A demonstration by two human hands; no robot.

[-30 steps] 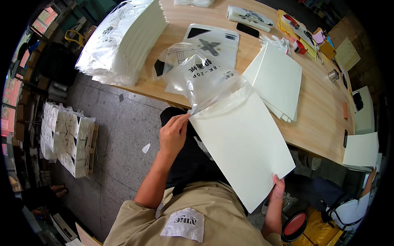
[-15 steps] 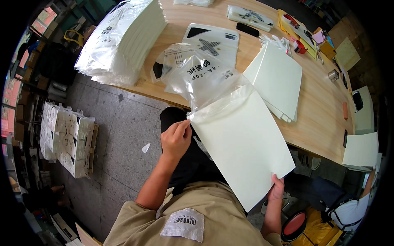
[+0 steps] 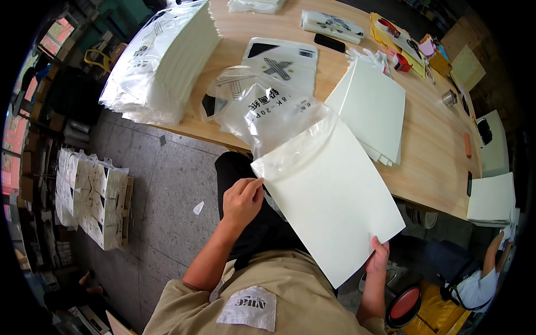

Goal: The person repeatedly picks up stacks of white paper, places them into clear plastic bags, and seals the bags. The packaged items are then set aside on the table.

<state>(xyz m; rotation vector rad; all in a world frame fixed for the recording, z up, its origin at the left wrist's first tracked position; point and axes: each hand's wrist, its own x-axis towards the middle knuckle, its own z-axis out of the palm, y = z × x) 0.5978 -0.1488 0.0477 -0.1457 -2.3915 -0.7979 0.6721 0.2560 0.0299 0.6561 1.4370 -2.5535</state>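
Observation:
A sheaf of white paper slants from the table's edge down over my lap. My right hand grips its near right corner, thumb on top. The far end sits inside the mouth of a clear plastic bag with dark print, which lies crumpled on the table. Closed in a pinch, my left hand holds the bag's edge at the paper's left side; the fingertips are partly hidden. Beyond lie a flat printed bag and, to the right, a fanned pile of white paper.
A tall stack of plastic-wrapped packs stands at the table's left. Farther back are a phone, folded bags, white gloves and tape. Wrapped packs sit on the floor; another person is at lower right.
The bag's mouth reaches farther down over the paper's far end. My left hand has shifted slightly toward me along the paper's edge. My right hand keeps its grip on the corner.

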